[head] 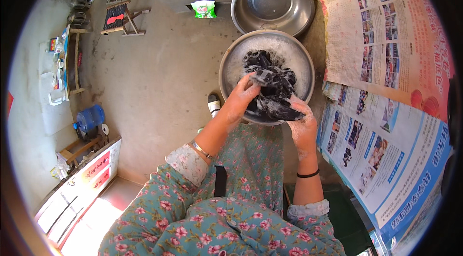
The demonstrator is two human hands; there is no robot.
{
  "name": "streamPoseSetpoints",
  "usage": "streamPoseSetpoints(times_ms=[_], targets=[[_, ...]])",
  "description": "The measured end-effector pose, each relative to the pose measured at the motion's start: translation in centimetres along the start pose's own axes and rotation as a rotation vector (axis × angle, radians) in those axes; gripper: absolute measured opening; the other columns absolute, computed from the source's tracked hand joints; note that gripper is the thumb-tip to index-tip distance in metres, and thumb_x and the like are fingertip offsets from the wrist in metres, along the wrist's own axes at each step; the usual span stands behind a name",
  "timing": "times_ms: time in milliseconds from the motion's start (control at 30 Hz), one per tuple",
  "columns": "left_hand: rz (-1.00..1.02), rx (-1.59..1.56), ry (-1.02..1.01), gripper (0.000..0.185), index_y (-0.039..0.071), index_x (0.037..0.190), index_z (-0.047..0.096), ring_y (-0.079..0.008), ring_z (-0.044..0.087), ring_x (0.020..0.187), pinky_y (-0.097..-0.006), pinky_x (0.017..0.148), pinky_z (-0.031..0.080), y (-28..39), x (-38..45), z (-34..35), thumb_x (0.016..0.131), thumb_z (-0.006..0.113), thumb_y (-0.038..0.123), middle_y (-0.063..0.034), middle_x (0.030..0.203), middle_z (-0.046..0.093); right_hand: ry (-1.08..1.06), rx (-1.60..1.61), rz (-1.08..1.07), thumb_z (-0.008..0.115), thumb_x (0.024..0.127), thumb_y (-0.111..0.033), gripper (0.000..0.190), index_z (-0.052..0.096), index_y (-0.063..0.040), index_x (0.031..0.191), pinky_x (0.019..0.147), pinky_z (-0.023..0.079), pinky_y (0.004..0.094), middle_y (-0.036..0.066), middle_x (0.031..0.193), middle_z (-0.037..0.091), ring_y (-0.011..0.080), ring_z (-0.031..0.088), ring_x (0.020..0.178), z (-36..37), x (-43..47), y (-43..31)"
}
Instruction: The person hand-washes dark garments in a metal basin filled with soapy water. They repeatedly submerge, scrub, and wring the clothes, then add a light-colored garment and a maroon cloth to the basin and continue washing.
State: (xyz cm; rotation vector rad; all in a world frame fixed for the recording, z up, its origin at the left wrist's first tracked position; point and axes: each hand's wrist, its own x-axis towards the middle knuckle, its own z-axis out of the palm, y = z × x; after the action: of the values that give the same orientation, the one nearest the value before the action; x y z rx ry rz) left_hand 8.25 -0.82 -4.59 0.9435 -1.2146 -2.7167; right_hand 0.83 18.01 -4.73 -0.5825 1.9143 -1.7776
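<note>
A wet black garment (276, 86) lies bunched in a round metal basin (225, 71) of foamy water. Its near part is lifted over the basin's front rim side. My left hand (246, 91) grips a fold of the cloth near the middle of the basin. At the near right rim, my right hand (303, 116) pinches the cloth's edge, with suds on its fingers and back. Both hands are wet. The part of the garment down in the suds is partly hidden by foam.
A second metal basin (273, 3) stands just behind. Beside the wall base is a green-and-white packet (204, 9). Printed posters (383, 154) cover the right wall. Further left are a folding stool (115, 17), a blue water jug (90, 115) and an open doorway (90, 230).
</note>
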Motion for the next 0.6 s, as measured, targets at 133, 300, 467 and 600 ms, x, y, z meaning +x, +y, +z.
streamPoseSetpoints(times_ms=[133,300,467,600], targets=[[0.137,0.278,0.102,0.054,0.002,0.136,0.039,-0.0166,0.048,0.11,-0.0326,0.098,0.036,0.7,-1.1,0.6,0.092,0.055,0.029,-0.0063,0.12,0.053,0.011,0.059,0.03,0.072,0.071,0.008,0.038,0.059,-0.002,0.105,0.094,0.046,0.0342,0.014,0.118,0.057,0.0255,0.055,0.111,0.2,-0.9,-1.8],[0.268,0.764,-0.159,0.042,0.007,0.128,0.05,-0.0162,0.051,0.11,-0.0323,0.094,0.042,1.8,0.3,-1.0,0.086,0.054,0.015,-0.0104,0.109,0.059,-0.098,-0.055,-0.051,0.07,0.073,0.009,0.038,0.06,-0.003,0.108,0.092,0.046,0.0315,0.012,0.115,0.058,0.0229,0.056,0.109,-0.3,-0.9,-4.8],[0.045,0.24,-0.044,0.034,0.001,0.116,0.056,-0.0112,0.056,0.097,-0.0283,0.088,0.045,5.0,-1.3,1.2,0.092,0.056,0.025,-0.0028,0.106,0.061,0.177,-0.053,0.115,0.066,0.075,0.011,0.037,0.06,-0.002,0.109,0.092,0.046,0.0315,0.01,0.114,0.058,0.0199,0.056,0.105,-1.6,-1.5,-3.4],[0.135,0.404,-0.045,0.032,0.001,0.115,0.056,-0.0115,0.057,0.094,-0.0278,0.086,0.047,5.0,-0.2,0.2,0.093,0.054,0.023,-0.0031,0.104,0.062,0.216,-0.02,0.023,0.065,0.076,0.012,0.028,0.061,-0.002,0.1,0.091,0.046,0.0322,0.009,0.111,0.059,0.0209,0.056,0.104,-1.9,-1.5,-3.8]])
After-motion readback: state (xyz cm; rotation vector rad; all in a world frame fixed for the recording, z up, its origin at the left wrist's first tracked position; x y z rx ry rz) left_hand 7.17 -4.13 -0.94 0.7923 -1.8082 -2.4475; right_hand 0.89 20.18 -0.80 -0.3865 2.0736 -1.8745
